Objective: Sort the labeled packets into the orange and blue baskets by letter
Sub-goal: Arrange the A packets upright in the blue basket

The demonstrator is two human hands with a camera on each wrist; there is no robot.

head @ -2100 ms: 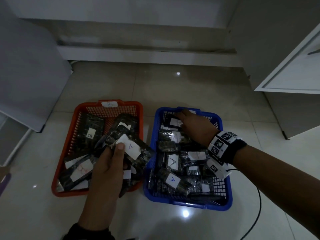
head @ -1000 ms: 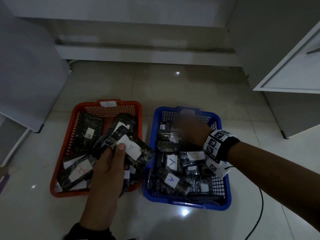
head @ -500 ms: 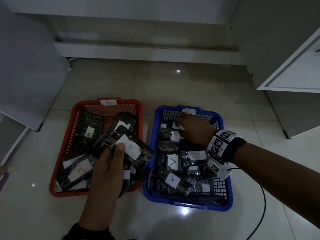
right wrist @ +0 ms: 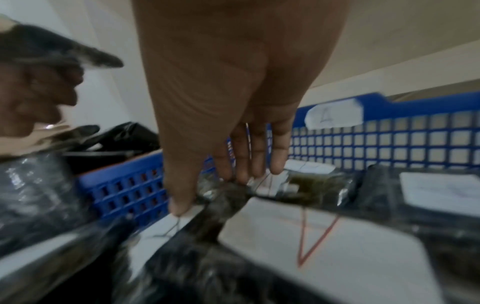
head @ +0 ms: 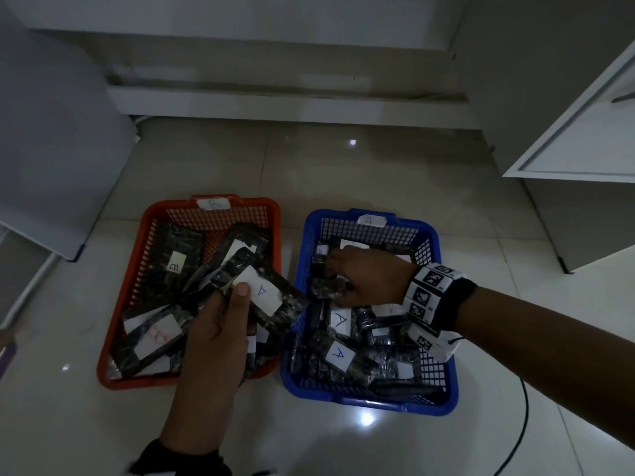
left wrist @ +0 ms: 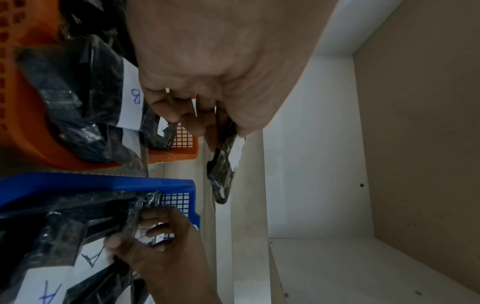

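Note:
An orange basket (head: 113, 338) tagged B and a blue basket (head: 446, 389) tagged A stand side by side on the floor, both with several dark packets in them. Over the orange basket's right half my left hand (head: 233, 298) grips a dark packet with a white A label (head: 264, 292), thumb on top. The left wrist view shows that packet (left wrist: 222, 170) edge-on in my left hand (left wrist: 207, 131). My right hand (head: 335, 280) is inside the blue basket near its left wall. It pinches a small dark packet (head: 326, 288) between thumb and fingers (right wrist: 239, 164).
A white cabinet (head: 584, 132) juts in at the right and a grey panel (head: 51, 149) stands at the left. A low white ledge (head: 275, 104) runs behind the baskets. A black cable (head: 522, 424) trails on the tiles by my right arm.
My right hand has come back from the blue basket's far end towards its left wall and closed on a small packet. My left hand has kept still with the A packet.

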